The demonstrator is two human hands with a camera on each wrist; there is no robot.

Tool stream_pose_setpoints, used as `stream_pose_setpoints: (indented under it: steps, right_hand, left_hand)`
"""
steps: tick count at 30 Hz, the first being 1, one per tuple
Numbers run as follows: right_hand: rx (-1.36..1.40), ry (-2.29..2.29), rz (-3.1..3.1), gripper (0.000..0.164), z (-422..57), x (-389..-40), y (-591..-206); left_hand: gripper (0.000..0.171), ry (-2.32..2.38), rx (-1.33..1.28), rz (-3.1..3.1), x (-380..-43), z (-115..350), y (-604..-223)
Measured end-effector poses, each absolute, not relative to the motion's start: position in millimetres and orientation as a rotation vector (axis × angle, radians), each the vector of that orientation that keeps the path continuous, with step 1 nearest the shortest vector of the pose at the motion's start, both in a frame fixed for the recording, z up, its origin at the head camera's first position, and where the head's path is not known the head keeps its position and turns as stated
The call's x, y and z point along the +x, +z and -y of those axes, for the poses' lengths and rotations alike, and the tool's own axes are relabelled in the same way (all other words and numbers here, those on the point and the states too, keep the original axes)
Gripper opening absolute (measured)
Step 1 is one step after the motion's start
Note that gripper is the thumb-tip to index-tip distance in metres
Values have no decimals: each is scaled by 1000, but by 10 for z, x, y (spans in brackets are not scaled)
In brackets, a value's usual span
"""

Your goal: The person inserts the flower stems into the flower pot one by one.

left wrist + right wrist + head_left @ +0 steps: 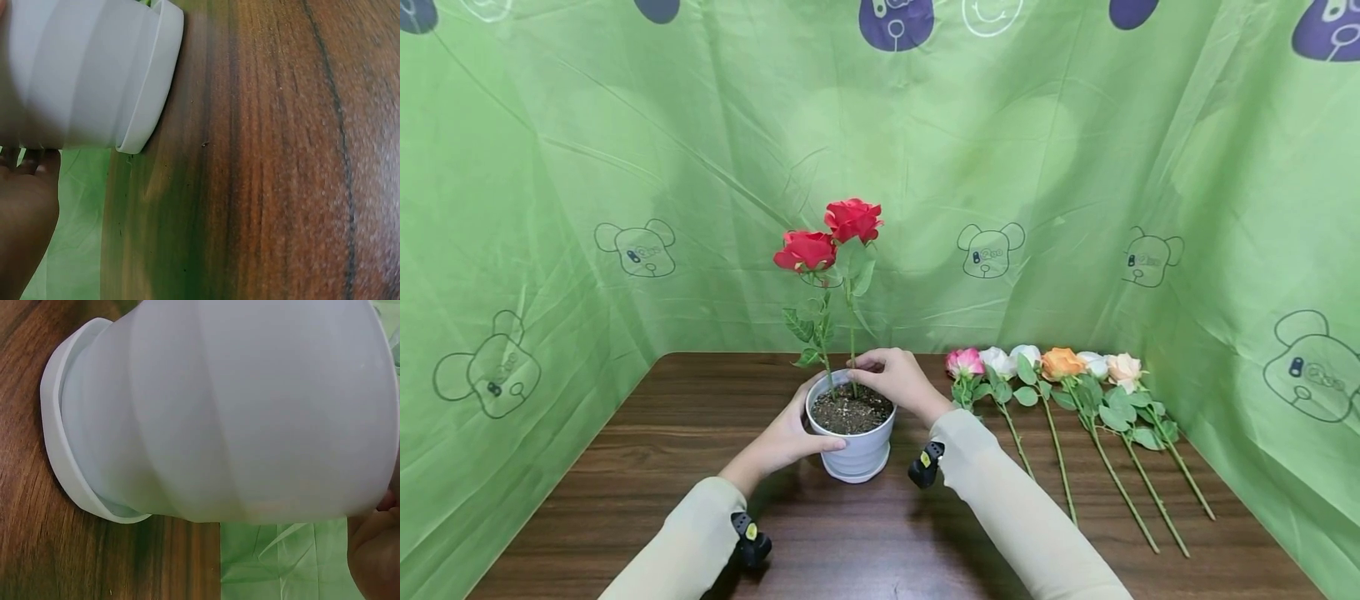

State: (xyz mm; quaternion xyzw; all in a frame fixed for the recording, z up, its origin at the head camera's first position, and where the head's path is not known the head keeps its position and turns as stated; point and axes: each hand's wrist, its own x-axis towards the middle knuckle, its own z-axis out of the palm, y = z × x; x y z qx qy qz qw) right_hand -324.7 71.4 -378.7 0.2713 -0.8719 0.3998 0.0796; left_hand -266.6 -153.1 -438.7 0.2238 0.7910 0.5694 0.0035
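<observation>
Your left hand (786, 429) is gripping the white pot (859, 454), its thumb lying across the front and its fingers wrapping the far left side. Your right hand (898, 379) is pinching the taller red rose (853, 219) low on its stem, fingers and thumb drawn together just above the soil (853, 412). The pot is standing upright in its saucer (859, 477) on the tabletop (647, 450). If you are pushing too hard sideways, you could be bending that stem or tilting the pot. The crumbly-looking soil may be holding poorly, leaving the rose leaning and its leaves catching the shorter red rose (805, 250). On the green curtain (737, 167), bear outlines are carrying lettering too small to read surely; the pot is showing no label.
</observation>
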Motion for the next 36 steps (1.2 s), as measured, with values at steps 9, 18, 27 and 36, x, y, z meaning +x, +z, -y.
stream_pose_setpoints:
  steps: [9, 18, 27, 36]
  right_hand:
    - [799, 1359, 2551, 28, -757, -3205, -3790]
    - [788, 1374, 2532, 26, -901, -3133, -3772]
    - [785, 1281, 2569, 26, -1182, -3073, -3728]
    - [772, 1246, 2674, 25, -1533, -2989, -3880]
  left_hand:
    - [114, 1783, 696, -2486, -2665, 1530, -4388]
    - [114, 1784, 701, -2487, -2665, 1538, -4400]
    - [113, 1799, 724, -2495, -2673, 1544, -4418]
    - [113, 1802, 741, -2497, -2678, 1546, -4422]
